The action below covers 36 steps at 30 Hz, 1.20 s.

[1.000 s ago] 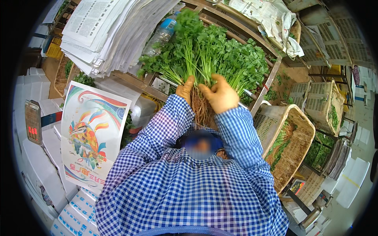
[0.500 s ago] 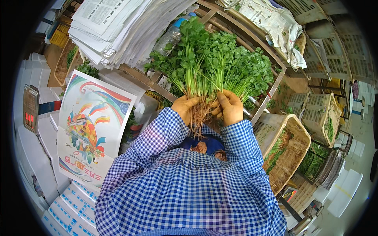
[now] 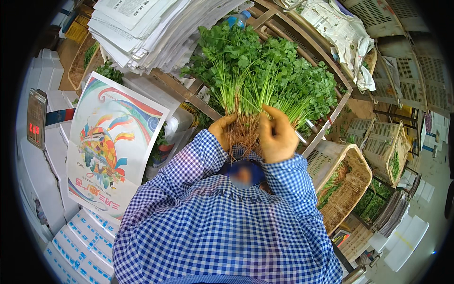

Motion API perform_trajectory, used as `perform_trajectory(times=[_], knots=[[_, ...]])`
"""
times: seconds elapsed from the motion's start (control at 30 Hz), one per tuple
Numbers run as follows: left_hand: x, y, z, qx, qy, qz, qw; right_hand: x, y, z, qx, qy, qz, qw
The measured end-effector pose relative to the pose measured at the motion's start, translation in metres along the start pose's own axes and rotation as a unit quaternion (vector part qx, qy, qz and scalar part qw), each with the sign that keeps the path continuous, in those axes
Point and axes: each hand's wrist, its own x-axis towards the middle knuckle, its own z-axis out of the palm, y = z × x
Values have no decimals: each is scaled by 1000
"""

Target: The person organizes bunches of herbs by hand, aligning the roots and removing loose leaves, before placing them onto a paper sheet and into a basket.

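A large bunch of leafy green coriander (image 3: 265, 71) lies on the metal rack in front of me, its leaves away from me and its brown roots (image 3: 246, 135) toward my body. My left hand (image 3: 223, 131) is closed around the left side of the stem bases, the fingertips partly hidden behind the roots. On the other side, my right hand (image 3: 278, 136) has its thumb and forefinger curled at the root end of the stems. Its other fingers are hidden. Both forearms wear blue checked sleeves.
A tall stack of paper sheets (image 3: 156, 33) stands at the far left, beside a blue-capped plastic bottle (image 3: 236, 20). A colourful printed sheet (image 3: 111, 146) hangs left, near a scale display (image 3: 36, 118). Right are plastic crates (image 3: 347, 189) holding greens. The rusty metal frame (image 3: 326, 125) borders the coriander.
My right hand has shifted slightly down, its forefinger now raised more above the thumb. The roots sit more bunched between my hands. The whole view has moved slightly.
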Motion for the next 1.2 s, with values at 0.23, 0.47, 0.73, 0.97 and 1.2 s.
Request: perform_trajectory(times=[0.23,0.47,0.73,0.97,1.2], knots=[[10,-2,-4,102,20,15,994,55,-9,41,-239,-290,81,923],[7,-3,2,154,70,9,986,56,11,48,-161,-242,98,952],[7,-5,-11,96,0,26,995,36,33,22,253,-121,237,930],[12,-13,-14,143,-68,100,982,-12,35,47,-250,-138,-50,957],[3,-15,11,204,38,119,971,-23,44,2,-38,-77,51,995]])
